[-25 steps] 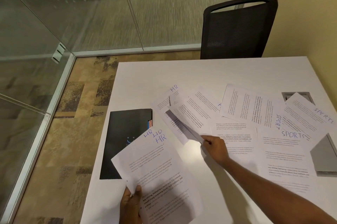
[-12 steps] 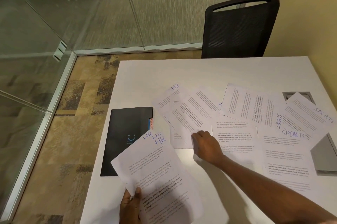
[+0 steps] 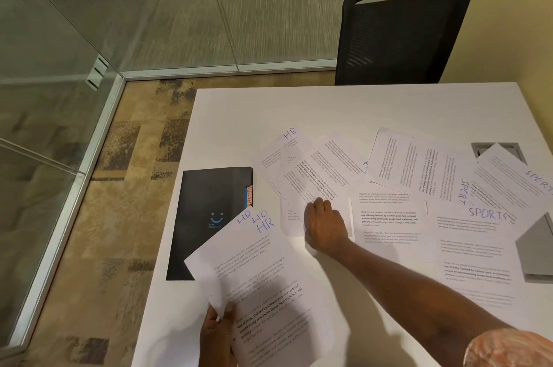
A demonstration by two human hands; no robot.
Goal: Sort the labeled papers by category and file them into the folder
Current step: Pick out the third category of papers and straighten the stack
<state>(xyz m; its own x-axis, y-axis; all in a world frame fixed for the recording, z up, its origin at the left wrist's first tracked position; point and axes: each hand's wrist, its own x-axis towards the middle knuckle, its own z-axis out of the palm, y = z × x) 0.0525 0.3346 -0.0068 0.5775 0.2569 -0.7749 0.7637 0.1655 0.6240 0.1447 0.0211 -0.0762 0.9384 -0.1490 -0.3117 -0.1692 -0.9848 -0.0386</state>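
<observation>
The left hand (image 3: pixel 217 333) is at the near edge of the white worktop (image 3: pixel 299 109). Its fingers (image 3: pixel 228 308) grasp the lower corner of a fanned stack of sheets (image 3: pixel 260 277), with the thumb on top. Three "HR" labels show at the stack's far corner, and that corner overlaps the near right part of the black folder (image 3: pixel 209 217). The folder lies closed and flat at the left side of the worktop. Coloured tabs (image 3: pixel 249 196) project from its right edge; one reads "ADMIN". The right hand (image 3: pixel 324 223) rests palm down on the loose sheets (image 3: pixel 317 178) at mid-worktop, just right of the folder. Its fingers fold under at the knuckles, and it cannot be told whether they pinch a sheet or only press on it. One loose sheet (image 3: pixel 288 139) beyond this hand reads "HR". Overlapping sheets marked "SPORTS" (image 3: pixel 490 214) lie to the right, partly covering a grey object (image 3: pixel 538 247) at the worktop's right edge. A black chair (image 3: pixel 401 34) stands at the far side.
</observation>
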